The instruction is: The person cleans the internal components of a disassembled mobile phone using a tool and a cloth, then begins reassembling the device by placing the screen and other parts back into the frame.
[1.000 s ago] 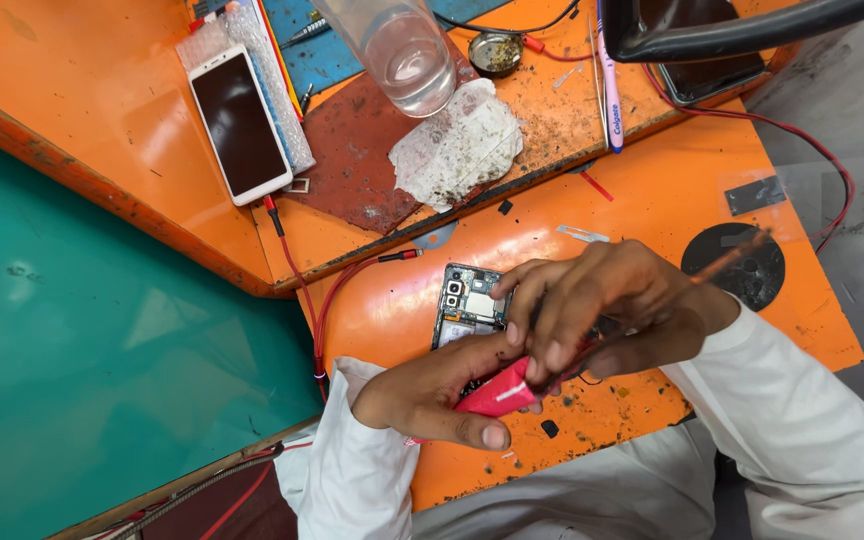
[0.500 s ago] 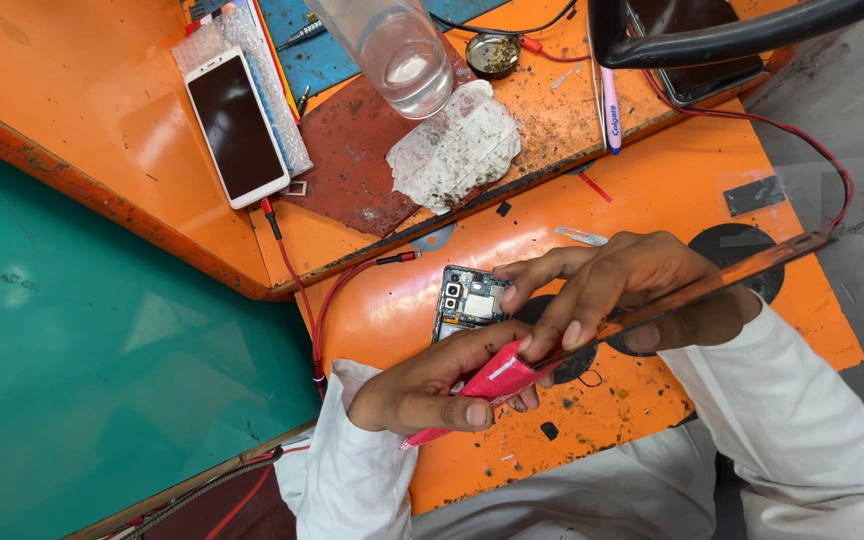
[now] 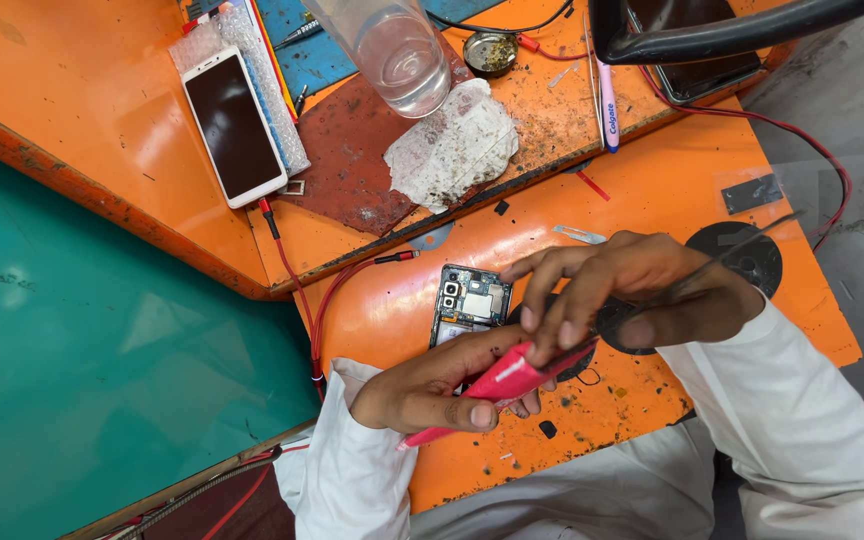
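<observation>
An opened phone (image 3: 467, 300) with its back off and its circuit board showing lies on the orange bench (image 3: 652, 180). Just below it, my left hand (image 3: 432, 388) grips a long flat red strip (image 3: 507, 380) between thumb and fingers. My right hand (image 3: 632, 285) pinches the strip's upper end with its fingertips. It also holds thin dark tweezers (image 3: 752, 245) that point up and to the right. Both hands hover over the phone's lower half and hide it.
A white phone (image 3: 235, 125) with a dark screen lies on bubble wrap at the back left. Near it are a clear plastic cup (image 3: 392, 50), a crumpled white cloth (image 3: 452, 145), a small round tin (image 3: 490, 52) and a toothbrush (image 3: 607, 95). Red wires (image 3: 302, 300) run past a teal surface (image 3: 102, 350).
My right hand has lifted and moved right, away from the left hand. The red strip, bunched between the hands before, now shows stretched out long between them.
</observation>
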